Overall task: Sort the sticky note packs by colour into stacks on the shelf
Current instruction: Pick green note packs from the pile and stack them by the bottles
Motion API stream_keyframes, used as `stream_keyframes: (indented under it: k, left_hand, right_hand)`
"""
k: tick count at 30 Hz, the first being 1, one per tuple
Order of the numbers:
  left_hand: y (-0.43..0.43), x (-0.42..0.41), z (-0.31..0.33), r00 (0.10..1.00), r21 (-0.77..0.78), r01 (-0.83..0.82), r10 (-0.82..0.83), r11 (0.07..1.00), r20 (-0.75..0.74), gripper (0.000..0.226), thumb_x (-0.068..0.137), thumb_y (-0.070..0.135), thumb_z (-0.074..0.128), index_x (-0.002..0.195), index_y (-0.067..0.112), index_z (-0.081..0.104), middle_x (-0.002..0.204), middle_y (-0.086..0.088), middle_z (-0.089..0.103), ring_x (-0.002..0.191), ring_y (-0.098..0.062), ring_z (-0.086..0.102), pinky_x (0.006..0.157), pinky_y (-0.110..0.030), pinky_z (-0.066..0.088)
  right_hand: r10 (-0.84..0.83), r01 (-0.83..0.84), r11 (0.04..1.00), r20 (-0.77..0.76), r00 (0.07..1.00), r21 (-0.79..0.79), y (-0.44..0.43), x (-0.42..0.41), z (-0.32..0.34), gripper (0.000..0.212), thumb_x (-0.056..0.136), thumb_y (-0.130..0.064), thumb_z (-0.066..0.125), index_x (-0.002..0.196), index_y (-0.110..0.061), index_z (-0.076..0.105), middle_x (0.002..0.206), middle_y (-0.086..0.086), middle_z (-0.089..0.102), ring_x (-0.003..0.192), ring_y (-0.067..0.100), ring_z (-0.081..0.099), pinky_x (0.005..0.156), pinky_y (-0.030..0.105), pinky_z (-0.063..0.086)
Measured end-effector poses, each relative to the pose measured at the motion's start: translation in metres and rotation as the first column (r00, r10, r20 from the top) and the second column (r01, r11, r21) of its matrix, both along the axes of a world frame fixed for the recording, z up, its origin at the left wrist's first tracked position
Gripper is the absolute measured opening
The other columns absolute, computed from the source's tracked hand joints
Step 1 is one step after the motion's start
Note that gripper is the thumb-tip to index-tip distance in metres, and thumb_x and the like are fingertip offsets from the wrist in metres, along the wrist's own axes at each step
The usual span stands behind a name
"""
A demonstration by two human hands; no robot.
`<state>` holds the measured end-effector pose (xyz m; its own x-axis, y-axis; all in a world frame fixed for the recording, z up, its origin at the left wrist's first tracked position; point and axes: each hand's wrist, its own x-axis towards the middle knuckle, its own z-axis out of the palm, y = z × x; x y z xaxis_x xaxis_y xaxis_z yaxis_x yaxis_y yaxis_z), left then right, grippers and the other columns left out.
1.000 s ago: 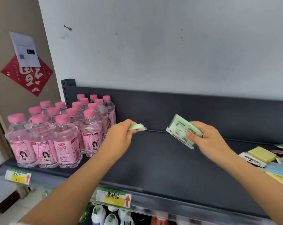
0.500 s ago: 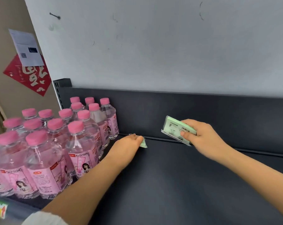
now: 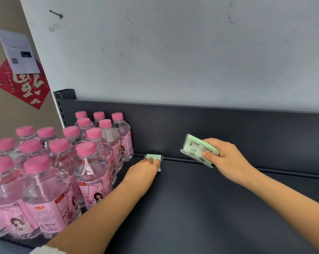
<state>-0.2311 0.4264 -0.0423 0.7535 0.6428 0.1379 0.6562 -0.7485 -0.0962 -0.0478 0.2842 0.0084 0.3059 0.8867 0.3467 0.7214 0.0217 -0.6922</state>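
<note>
Over the shelf (image 3: pixel 210 208), two hands (image 3: pixel 142 171) (image 3: pixel 226 158), two green packs (image 3: pixel 155 157) (image 3: pixel 195 149).

Light is bright, even and soft, with no hard shadows. The far white wall (image 3: pixel 173 52) is well lit, without glare. The dark shelf (image 3: pixel 191 208) gives a faint dull sheen. Straight lines curve toward the edges, and the near bottles (image 3: pixel 45 189) at left look stretched and slightly soft.
</note>
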Motion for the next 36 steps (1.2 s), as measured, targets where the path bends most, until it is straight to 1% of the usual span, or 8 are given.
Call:
stream_keyframes:
  k: [5, 12, 20, 22, 24, 27, 31, 36]
  left_hand:
    - [0.002, -0.004, -0.004, 0.993, -0.030, -0.035, 0.032, 0.999, -0.113, 0.048, 0.087, -0.007, 0.040, 0.134, 0.003, 0.033, 0.134, -0.018, 0.041, 0.126, -0.032, 0.041, 0.092, -0.043, 0.046]
    - [0.000, -0.013, -0.011, 0.992, -0.081, -0.017, 0.007, 0.997, -0.128, 0.060, 0.089, -0.003, 0.037, 0.144, -0.003, 0.014, 0.153, -0.027, 0.011, 0.143, -0.037, 0.011, 0.114, -0.041, 0.024]
    - [-0.014, -0.026, 0.005, 0.999, -0.120, -0.017, 0.011, 0.993, -0.048, 0.068, 0.089, -0.001, 0.037, 0.145, -0.006, 0.000, 0.155, -0.025, -0.002, 0.144, -0.035, 0.003, 0.118, -0.038, 0.013]
    - [-0.022, -0.034, 0.021, 0.981, -0.270, 0.001, 0.052, 0.963, 0.188, 0.064, 0.091, 0.001, 0.039, 0.146, -0.004, 0.007, 0.155, -0.022, 0.010, 0.144, -0.029, 0.013, 0.115, -0.026, 0.014]
    - [-0.032, -0.048, 0.037, 0.872, -0.391, 0.111, 0.100, 0.914, 0.480, 0.048, 0.097, 0.011, 0.038, 0.143, 0.006, 0.027, 0.147, -0.013, 0.036, 0.133, -0.022, 0.037, 0.096, -0.015, 0.028]
    - [-0.048, -0.068, 0.051, 0.697, -0.414, 0.252, 0.133, 0.875, 0.705, 0.040, 0.100, 0.021, 0.037, 0.140, 0.020, 0.040, 0.140, 0.003, 0.047, 0.128, -0.010, 0.041, 0.096, -0.013, 0.027]
    - [-0.055, -0.082, 0.055, 0.626, -0.316, 0.309, 0.058, 0.897, 0.778, 0.036, 0.099, 0.017, 0.040, 0.134, 0.020, 0.049, 0.127, 0.010, 0.056, 0.115, 0.002, 0.046, 0.086, 0.001, 0.026]
    - [-0.052, -0.094, 0.039, 0.804, -0.304, 0.188, 0.031, 0.934, 0.593, 0.028, 0.098, 0.020, 0.040, 0.112, 0.014, 0.064, 0.109, -0.004, 0.067, 0.104, -0.021, 0.058, 0.086, -0.025, 0.040]
  right_hand:
    - [-0.031, 0.031, 1.000, 0.008, 0.999, -0.006, 0.000, -0.016, -0.001, 0.032, 0.092, -0.016, 0.055, 0.088, -0.048, 0.054, 0.091, -0.018, 0.064, 0.081, -0.001, 0.058, 0.061, 0.005, 0.041]
    - [-0.040, 0.041, 0.999, 0.020, 0.999, -0.029, 0.005, -0.037, -0.006, 0.033, 0.092, -0.016, 0.055, 0.089, -0.048, 0.054, 0.090, -0.017, 0.064, 0.074, 0.001, 0.056, 0.060, 0.007, 0.041]
    - [-0.046, 0.048, 0.997, 0.033, 0.998, -0.059, 0.007, -0.053, -0.010, 0.030, 0.093, -0.016, 0.054, 0.091, -0.046, 0.055, 0.092, -0.014, 0.065, 0.080, 0.011, 0.058, 0.065, 0.018, 0.045]
    - [-0.039, 0.044, 0.995, 0.057, 0.998, -0.087, 0.005, -0.058, -0.013, 0.028, 0.093, -0.017, 0.053, 0.095, -0.045, 0.056, 0.092, -0.012, 0.065, 0.082, 0.015, 0.060, 0.070, 0.027, 0.049]
    - [-0.004, 0.018, 0.995, 0.139, 0.990, -0.102, 0.003, -0.066, -0.014, 0.027, 0.093, -0.016, 0.051, 0.102, -0.040, 0.058, 0.093, -0.012, 0.066, 0.083, 0.015, 0.060, 0.076, 0.033, 0.049]
    - [0.137, -0.098, 0.987, 0.346, 0.928, -0.130, 0.004, -0.085, -0.020, 0.033, 0.092, -0.010, 0.049, 0.115, -0.032, 0.058, 0.108, -0.015, 0.064, 0.096, 0.008, 0.059, 0.085, 0.023, 0.046]
    - [0.351, -0.214, 0.928, 0.516, 0.782, -0.306, 0.015, -0.110, -0.041, 0.043, 0.095, -0.018, 0.043, 0.137, -0.027, 0.042, 0.138, -0.011, 0.047, 0.124, 0.008, 0.044, 0.103, 0.024, 0.035]
    - [0.442, -0.234, 0.863, 0.446, 0.778, -0.447, 0.032, -0.117, -0.053, 0.051, 0.095, -0.039, 0.046, 0.143, -0.026, 0.035, 0.154, -0.013, 0.023, 0.139, 0.005, 0.024, 0.113, 0.025, 0.024]
